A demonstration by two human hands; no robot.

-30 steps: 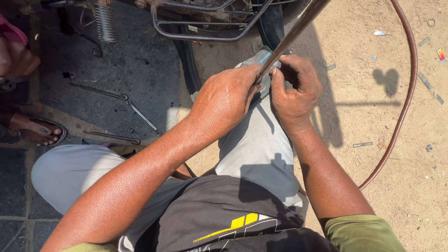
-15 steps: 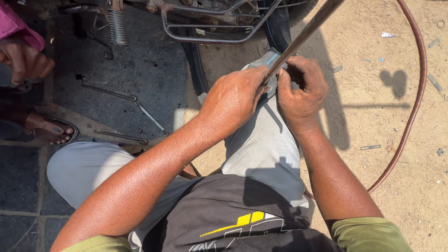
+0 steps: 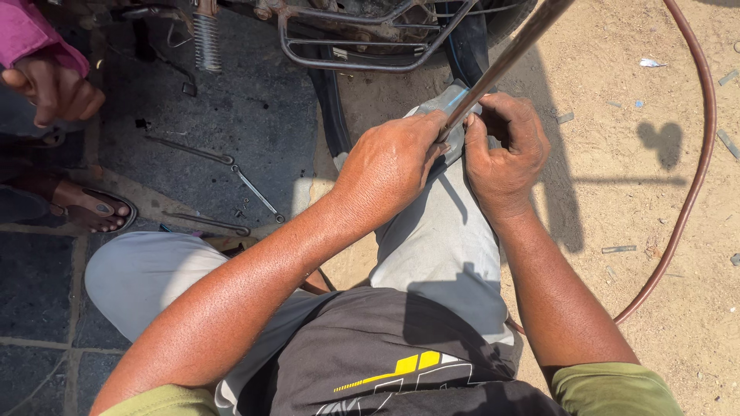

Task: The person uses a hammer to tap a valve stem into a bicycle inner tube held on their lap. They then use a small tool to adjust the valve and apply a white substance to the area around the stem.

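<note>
Here both hands work on the person's raised right knee (image 3: 443, 223), which serves as the bench. The left hand (image 3: 393, 166) is clenched over the lower end of a long brown rod (image 3: 509, 58), fingers curled tight; that rod slants up and away from the knee toward the motorcycle's rear carrier rack (image 3: 362, 46). The right hand (image 3: 505, 150), just beside the left on the knee, has its fingers wrapped around a small part I cannot make out, with the thumb pressed near the rod's tip. A strip of grey rubber (image 3: 451, 104) lies over the knee under both hands. The likely trouble is a slip: the rod's tip sits between two thumbs with only trouser cloth beneath, so a skid could jab a finger or the leg. The rod's far end could knock the rack. Spanners (image 3: 231, 166) lie left of the knee on the dark paving, near another person's sandalled foot (image 3: 89, 208), and a reddish hose (image 3: 697, 154) curves across the sand to the right.
</note>
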